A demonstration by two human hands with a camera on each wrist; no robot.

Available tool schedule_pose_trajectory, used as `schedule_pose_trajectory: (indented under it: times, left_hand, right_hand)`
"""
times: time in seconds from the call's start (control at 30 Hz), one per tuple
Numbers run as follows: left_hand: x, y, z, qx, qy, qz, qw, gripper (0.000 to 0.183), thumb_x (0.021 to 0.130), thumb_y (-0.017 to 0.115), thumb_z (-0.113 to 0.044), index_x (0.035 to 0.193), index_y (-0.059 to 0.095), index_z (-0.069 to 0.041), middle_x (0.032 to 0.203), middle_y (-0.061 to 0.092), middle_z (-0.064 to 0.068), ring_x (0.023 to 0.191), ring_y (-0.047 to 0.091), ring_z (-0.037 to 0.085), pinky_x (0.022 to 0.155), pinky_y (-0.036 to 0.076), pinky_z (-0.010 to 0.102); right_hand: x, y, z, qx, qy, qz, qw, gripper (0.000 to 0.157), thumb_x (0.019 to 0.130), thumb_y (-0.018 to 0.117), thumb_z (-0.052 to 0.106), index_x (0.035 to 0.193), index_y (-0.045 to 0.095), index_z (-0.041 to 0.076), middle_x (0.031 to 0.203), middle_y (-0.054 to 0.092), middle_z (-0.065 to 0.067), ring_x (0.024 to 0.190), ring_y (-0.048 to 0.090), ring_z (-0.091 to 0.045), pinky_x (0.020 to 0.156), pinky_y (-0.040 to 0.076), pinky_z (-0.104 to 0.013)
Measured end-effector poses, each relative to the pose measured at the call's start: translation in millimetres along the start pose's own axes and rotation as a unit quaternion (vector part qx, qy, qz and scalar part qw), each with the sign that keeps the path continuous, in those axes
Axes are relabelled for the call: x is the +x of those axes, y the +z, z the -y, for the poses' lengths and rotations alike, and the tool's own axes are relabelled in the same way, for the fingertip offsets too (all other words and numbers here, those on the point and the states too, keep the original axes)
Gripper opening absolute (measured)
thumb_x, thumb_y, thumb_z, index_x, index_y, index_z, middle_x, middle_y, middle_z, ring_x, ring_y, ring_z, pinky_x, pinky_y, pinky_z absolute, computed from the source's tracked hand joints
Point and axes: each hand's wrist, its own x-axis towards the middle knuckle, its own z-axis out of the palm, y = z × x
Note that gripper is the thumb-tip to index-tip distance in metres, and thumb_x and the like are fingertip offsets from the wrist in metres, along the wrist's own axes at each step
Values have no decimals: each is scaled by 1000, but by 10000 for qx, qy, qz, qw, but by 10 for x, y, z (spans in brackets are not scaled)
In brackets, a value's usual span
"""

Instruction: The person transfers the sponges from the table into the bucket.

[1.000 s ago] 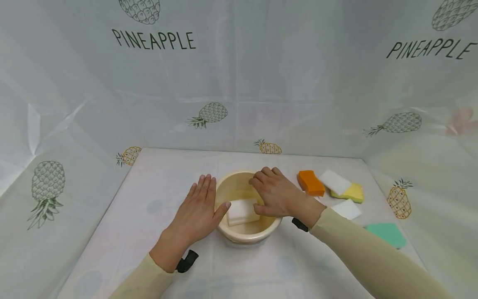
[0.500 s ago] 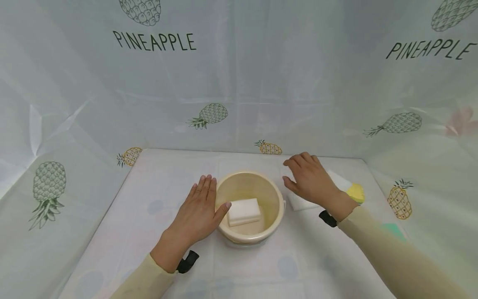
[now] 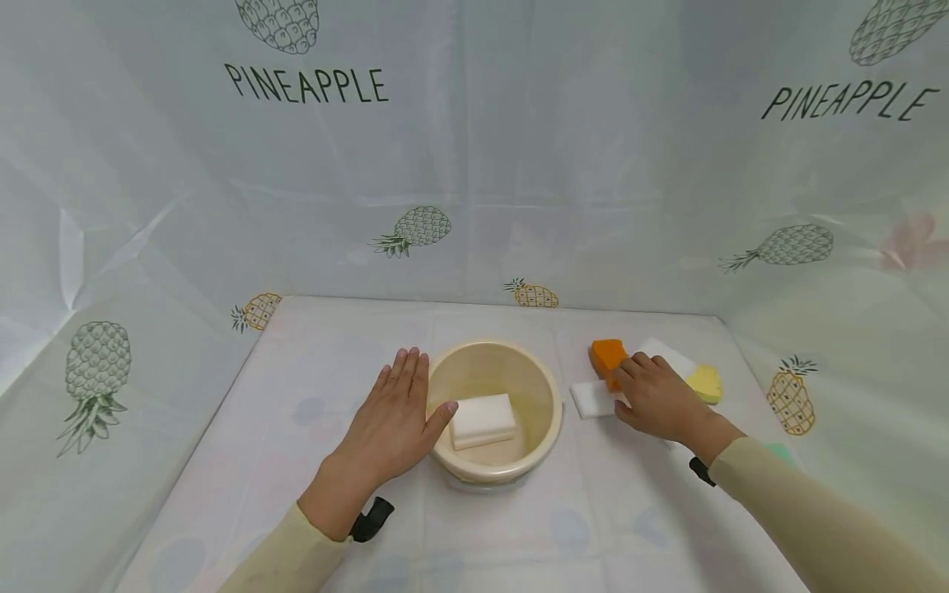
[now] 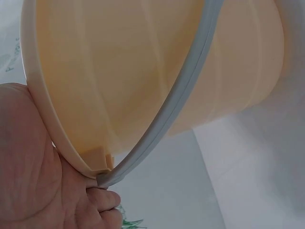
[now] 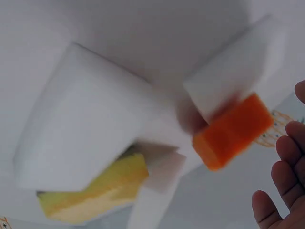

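A cream bucket [image 3: 491, 474] with a grey handle [image 4: 178, 90] stands mid-table, with a white sponge [image 3: 483, 418] lying inside. Against its left rim rests my left hand [image 3: 393, 420], fingers straight and together. My right hand [image 3: 662, 402] reaches over the sponges to the right of the bucket, fingertips right at an orange sponge [image 3: 608, 354]. In the right wrist view the fingers [image 5: 288, 176] are loosely bent beside the orange sponge, with nothing between them. Just below the orange one, a white sponge [image 3: 590, 400] lies partly hidden under the right hand.
Farther right are another white sponge [image 3: 670, 356] and a yellow sponge [image 3: 706, 384] with the white one overlapping it. A green sponge [image 3: 778, 451] peeks out by the right sleeve. Pineapple-print sheeting [image 3: 474, 148] walls the table on the back and sides.
The right hand has left the bucket and moved right to the sponges by the orange one. The left hand stays at the rim. The white sponge in the bucket is now uncovered.
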Motion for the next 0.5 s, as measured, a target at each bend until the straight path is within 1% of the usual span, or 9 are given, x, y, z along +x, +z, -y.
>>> schedule_pose_trajectory:
  times: [0.1,0.2,0.3,0.37,0.43,0.5]
  left_hand:
    - [2,2,7,-18,0,7,10000,88,111,41,-57,165,17,8,173,15,27,163,8,41,132,15,58]
    - [4,4,12,-50,-14,66,10000,89,111,40,-58,165,16,7,174,13,26,164,7,41,132,15,57]
    - [3,6,17,-78,-38,139,9999,89,111,39,-58,166,14,7,175,10,25,164,4,40,132,14,57]
    - [0,7,22,-92,-50,170,9998,89,111,39,-58,166,13,6,175,9,25,164,2,39,132,13,57]
    - [-1,7,27,-96,-48,178,9998,89,111,39,-58,166,12,6,175,9,24,164,1,39,132,12,57]
    - [3,6,29,-106,-36,179,9998,89,111,39,-59,166,12,6,175,9,24,164,1,38,133,12,56]
  right_hand:
    - [-41,104,27,-16,-121,63,9999,31,87,82,26,106,67,8,101,65,-6,99,56,-29,84,50,-45]
    - [-59,189,16,-223,-130,118,9996,35,87,81,27,110,66,6,104,65,-9,100,57,-30,84,51,-46]
    - [-53,247,-26,-461,47,223,9987,47,87,81,32,119,66,1,113,66,-13,108,58,-34,89,52,-50]
    - [-45,270,-51,-507,164,365,9979,57,87,82,38,125,65,0,120,65,-15,113,57,-36,92,52,-52]
    - [-44,280,-69,-392,253,568,9973,66,87,82,43,132,63,-2,129,64,-17,120,56,-38,97,50,-55]
    - [-54,278,-78,-249,315,781,9961,71,86,79,45,136,60,-2,135,62,-17,124,55,-39,99,49,-57]
